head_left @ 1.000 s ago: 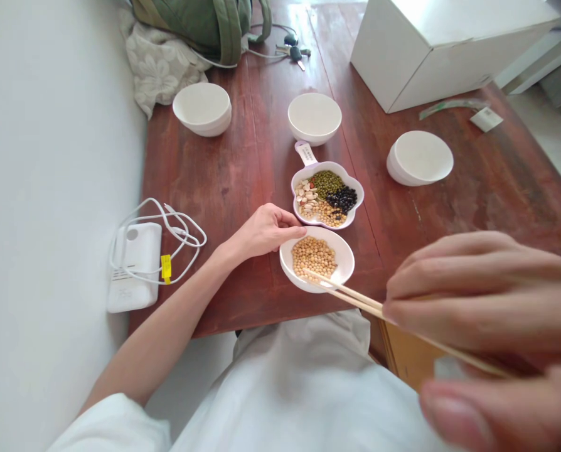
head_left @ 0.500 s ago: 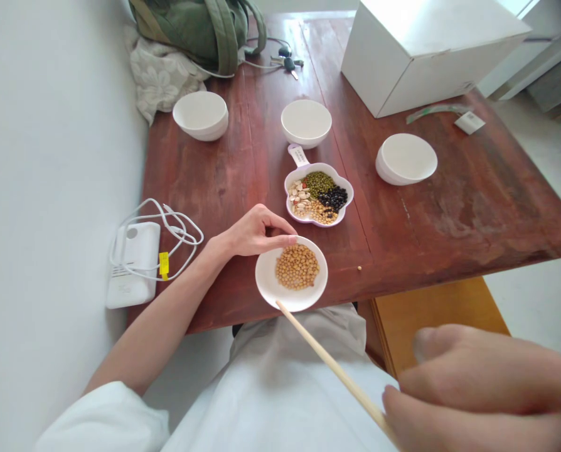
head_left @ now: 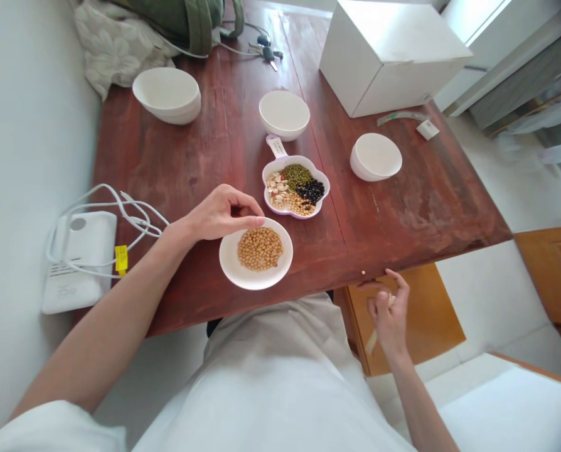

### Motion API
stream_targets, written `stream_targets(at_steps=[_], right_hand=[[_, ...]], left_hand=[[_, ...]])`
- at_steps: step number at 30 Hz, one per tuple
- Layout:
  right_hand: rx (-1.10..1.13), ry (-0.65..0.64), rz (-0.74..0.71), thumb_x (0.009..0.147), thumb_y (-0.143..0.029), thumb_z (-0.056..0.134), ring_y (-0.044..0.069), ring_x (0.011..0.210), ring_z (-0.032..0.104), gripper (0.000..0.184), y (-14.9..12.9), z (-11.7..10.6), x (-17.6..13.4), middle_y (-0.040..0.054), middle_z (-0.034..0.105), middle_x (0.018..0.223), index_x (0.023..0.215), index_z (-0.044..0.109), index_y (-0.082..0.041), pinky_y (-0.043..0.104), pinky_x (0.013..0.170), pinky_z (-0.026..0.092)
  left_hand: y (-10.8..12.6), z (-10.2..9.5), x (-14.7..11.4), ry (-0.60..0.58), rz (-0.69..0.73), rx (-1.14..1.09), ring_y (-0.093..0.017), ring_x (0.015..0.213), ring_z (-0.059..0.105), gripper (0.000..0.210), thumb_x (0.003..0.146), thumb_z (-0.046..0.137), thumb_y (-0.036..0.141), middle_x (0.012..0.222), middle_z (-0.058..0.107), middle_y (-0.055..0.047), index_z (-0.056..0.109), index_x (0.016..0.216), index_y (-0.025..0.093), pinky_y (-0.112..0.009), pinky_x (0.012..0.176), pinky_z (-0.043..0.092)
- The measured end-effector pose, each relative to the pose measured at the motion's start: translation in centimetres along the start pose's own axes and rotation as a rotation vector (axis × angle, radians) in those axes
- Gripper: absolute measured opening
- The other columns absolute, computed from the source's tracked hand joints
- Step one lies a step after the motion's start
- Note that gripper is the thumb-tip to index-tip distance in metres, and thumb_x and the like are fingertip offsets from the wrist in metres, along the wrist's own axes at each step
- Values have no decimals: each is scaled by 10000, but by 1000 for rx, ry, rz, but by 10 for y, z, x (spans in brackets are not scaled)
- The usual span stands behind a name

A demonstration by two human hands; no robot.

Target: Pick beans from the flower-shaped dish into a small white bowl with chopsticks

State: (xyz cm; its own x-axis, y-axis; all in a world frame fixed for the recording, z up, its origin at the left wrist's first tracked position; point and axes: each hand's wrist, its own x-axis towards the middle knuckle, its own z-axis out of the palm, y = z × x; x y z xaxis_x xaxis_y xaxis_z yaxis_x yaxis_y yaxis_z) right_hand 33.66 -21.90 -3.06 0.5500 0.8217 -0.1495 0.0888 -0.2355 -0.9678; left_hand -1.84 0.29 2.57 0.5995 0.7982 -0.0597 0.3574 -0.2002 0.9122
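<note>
My left hand [head_left: 226, 215] grips the far left rim of a white bowl [head_left: 231, 267] between thumb and fingers. Yellow soybeans [head_left: 260, 248] cover the bowl's bottom. At the table's front edge, my right hand [head_left: 388, 307] is curled around pale wooden chopsticks [head_left: 371, 342], mostly hidden by the palm; whether one or two cannot be made out. Its fingers reach toward a single loose soybean [head_left: 363, 272] on the tabletop. Just beyond the bowl, a flower-shaped dish [head_left: 325, 199] with a handle holds peanuts, green beans, black beans and soybeans in separate patches.
Three white bowls stand farther back: left [head_left: 167, 113], middle [head_left: 284, 125] and right [head_left: 377, 172]. A white box [head_left: 369, 81] occupies the far right. Keys [head_left: 267, 53] lie near a green bag [head_left: 198, 28]. A white device [head_left: 80, 263] with a looped cable sits at left.
My right hand has moved from the near right foreground to the table edge by the loose soybean, its chopsticks now away from the bowl. My left hand keeps its hold; the view has shifted right.
</note>
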Motion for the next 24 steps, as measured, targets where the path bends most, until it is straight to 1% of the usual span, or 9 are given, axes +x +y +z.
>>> stream_targets(at_steps=[2, 4, 7, 10, 13, 15, 19, 21, 24], right_hand=[[177, 65, -3, 917, -700, 657, 50, 384, 319, 560, 18, 17, -3, -50, 632, 786, 1276, 498, -301, 169, 361, 201], [259, 169, -25, 950, -643, 664, 62, 399, 350, 461, 25, 28, -2, -80, 564, 720, 1196, 485, -296, 160, 354, 222], [269, 259, -35, 933, -568, 730, 77, 424, 380, 413, 24, 37, 4, -96, 495, 652, 1106, 496, -275, 158, 354, 270], [263, 320, -21, 888, -505, 796, 82, 466, 428, 411, 20, 43, 7, -95, 482, 627, 1045, 508, -258, 146, 378, 297], [311, 333, 11, 856, -477, 829, 61, 445, 398, 431, 16, 41, 7, -108, 463, 623, 1022, 500, -254, 129, 377, 265], [349, 256, 47, 868, -498, 815, 44, 410, 310, 416, 10, 30, 7, -117, 407, 615, 991, 510, -244, 130, 348, 212], [233, -66, 124, 924, -523, 768, 43, 425, 225, 371, -18, -4, 14, -103, 310, 585, 906, 592, -197, 153, 350, 128], [95, -220, 60, 963, -512, 734, 45, 446, 226, 361, -43, -13, 19, -97, 274, 569, 871, 613, -185, 164, 390, 144], [-198, -520, -102, 1042, -512, 625, 67, 514, 336, 368, -92, 0, 25, -59, 368, 591, 876, 638, -184, 190, 460, 256]], left_hand=[[-1, 1, 0, 4, 3, -7, -83, 522, 509, 324, 809, 799, 469, 614, 685, -34, 855, 838, 151, -199, 487, 335], [-2, 2, 0, -8, -2, -15, -94, 552, 551, 336, 815, 794, 474, 657, 718, -46, 850, 854, 145, -193, 505, 367], [-3, 3, 0, -30, -2, -30, -101, 578, 578, 350, 818, 791, 475, 692, 737, -55, 844, 863, 133, -189, 522, 392], [-3, 4, 0, -15, -6, -29, -81, 528, 524, 351, 808, 801, 470, 610, 681, -31, 835, 840, 122, -179, 487, 352], [-4, 4, 1, 3, 3, -7, -68, 484, 485, 332, 814, 803, 453, 545, 628, -6, 827, 827, 122, -170, 451, 308], [-5, 2, 0, -19, 21, -16, -75, 501, 523, 323, 826, 799, 445, 590, 671, -17, 827, 843, 124, -167, 456, 334], [-4, -1, -3, -19, 40, -12, -67, 502, 501, 306, 840, 798, 428, 604, 675, -15, 827, 851, 124, -169, 453, 326], [-4, 0, -4, 11, 51, -6, -63, 494, 475, 303, 849, 791, 422, 571, 639, -4, 818, 837, 120, -173, 453, 315], [-4, 3, -4, 15, 68, -13, -74, 511, 498, 301, 859, 782, 415, 564, 616, 1, 804, 834, 116, -179, 474, 341]])
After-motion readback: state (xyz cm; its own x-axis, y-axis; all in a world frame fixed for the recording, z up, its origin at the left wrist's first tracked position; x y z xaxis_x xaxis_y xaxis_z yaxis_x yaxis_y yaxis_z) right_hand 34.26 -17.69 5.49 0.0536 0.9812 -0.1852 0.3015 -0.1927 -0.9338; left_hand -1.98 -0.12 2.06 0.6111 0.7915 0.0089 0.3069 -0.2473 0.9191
